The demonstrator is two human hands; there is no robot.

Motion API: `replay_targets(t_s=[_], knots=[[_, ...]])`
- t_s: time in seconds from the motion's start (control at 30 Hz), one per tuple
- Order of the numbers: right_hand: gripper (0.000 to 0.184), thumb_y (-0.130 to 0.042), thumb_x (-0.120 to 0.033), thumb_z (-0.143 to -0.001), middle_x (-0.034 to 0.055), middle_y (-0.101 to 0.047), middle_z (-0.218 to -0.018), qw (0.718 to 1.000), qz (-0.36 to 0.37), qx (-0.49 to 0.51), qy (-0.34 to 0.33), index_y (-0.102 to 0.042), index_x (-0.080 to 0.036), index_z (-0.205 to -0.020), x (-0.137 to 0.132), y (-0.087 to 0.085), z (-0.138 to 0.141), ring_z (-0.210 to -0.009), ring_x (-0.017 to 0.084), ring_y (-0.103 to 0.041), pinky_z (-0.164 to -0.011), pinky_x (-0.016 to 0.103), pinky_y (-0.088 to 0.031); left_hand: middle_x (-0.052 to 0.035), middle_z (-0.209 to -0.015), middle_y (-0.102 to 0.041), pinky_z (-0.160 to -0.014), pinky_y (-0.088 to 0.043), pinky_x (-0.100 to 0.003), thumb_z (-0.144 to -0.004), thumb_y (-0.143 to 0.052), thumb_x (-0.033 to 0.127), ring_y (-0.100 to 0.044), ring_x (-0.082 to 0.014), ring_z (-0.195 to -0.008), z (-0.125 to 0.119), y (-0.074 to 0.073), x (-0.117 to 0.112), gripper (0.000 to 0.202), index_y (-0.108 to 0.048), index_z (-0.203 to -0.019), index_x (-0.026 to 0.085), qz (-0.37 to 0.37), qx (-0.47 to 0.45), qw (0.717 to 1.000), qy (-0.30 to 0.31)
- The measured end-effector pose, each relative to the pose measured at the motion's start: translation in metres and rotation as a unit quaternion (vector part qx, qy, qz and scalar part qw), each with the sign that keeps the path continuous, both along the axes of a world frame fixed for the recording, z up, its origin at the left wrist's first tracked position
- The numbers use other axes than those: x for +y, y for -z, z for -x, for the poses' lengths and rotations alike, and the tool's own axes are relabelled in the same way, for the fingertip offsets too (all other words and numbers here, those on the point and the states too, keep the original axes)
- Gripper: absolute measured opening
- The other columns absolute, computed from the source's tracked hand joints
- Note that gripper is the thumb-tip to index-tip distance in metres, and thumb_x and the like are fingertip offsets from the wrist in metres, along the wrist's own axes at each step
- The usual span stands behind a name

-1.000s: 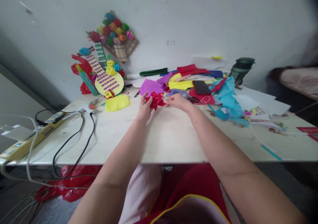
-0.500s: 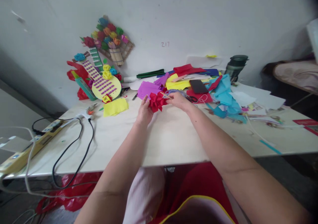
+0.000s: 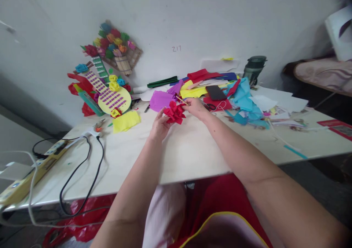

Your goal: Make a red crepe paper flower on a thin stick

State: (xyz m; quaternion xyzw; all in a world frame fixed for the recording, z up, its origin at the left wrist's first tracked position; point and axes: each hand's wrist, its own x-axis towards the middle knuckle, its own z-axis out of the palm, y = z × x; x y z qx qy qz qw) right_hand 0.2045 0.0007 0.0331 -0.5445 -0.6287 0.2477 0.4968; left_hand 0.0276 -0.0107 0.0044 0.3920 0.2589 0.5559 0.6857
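Observation:
A red crepe-paper flower (image 3: 175, 113) is held up over the white table between my two hands. My left hand (image 3: 161, 125) is closed on the flower's left side, thumb and fingers at its petals. On the other side, my right hand (image 3: 194, 108) pinches at the flower's right edge and also has a thin wooden stick (image 3: 181, 100) between its fingers, its tip pointing up and left. Behind the flower lies purple crepe paper (image 3: 161, 100). Scissors (image 3: 210, 106) rest just past my right hand, partly hidden.
A paper guitar with flowers (image 3: 114, 99) leans at the back left beside a glue bottle (image 3: 89, 99). Yellow paper (image 3: 126, 121), a glue gun (image 3: 95, 130) and a power strip (image 3: 41, 167) lie left. Rightward are a phone (image 3: 216, 93), blue crepe paper (image 3: 244, 101) and a bottle (image 3: 254, 70).
My camera view has shifted slightly. The flower has turned a little, its petals now facing me more, and both hands stay on it.

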Motion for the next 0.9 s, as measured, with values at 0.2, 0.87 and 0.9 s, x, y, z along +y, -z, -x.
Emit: replay_targets(t_s=[0.2,0.87,0.9], knots=[[0.012,-0.058,-0.024,-0.064,-0.0026,-0.055,-0.059,1.000,-0.012,-0.025,-0.001,-0.062,-0.014,-0.069,0.0031,-0.0006,-0.0042,-0.058,0.010,-0.044,-0.058,0.023,-0.033,-0.0015,-0.081,-0.067,-0.086,-0.048,-0.045,-0.064,-0.063,0.004,-0.066,-0.0182,-0.076,0.0005,0.0015,-0.0004,0.076,-0.035,-0.133,0.020,-0.016,0.026,0.999,0.021],[0.016,-0.058,-0.023,-0.065,-0.0032,-0.056,-0.061,0.999,-0.028,-0.024,-0.034,-0.064,-0.014,-0.077,0.0003,0.0002,-0.0021,-0.057,0.009,-0.045,-0.056,0.022,-0.034,-0.0016,-0.088,-0.069,-0.078,-0.052,-0.033,-0.058,-0.079,0.009,-0.067,-0.0174,-0.079,0.0072,-0.0022,-0.0059,0.107,-0.020,-0.145,0.031,-0.098,0.123,0.983,0.095],[0.019,-0.058,-0.022,-0.066,-0.0033,-0.056,-0.061,0.999,-0.023,-0.018,-0.045,-0.065,-0.013,-0.081,-0.0006,-0.0003,-0.0018,-0.057,0.009,-0.045,-0.056,0.022,-0.034,-0.0016,-0.088,-0.069,-0.077,-0.052,-0.033,-0.058,-0.079,0.010,-0.067,-0.0174,-0.079,0.0080,-0.0023,-0.0058,0.106,-0.022,-0.145,0.031,-0.103,0.128,0.981,0.099]])
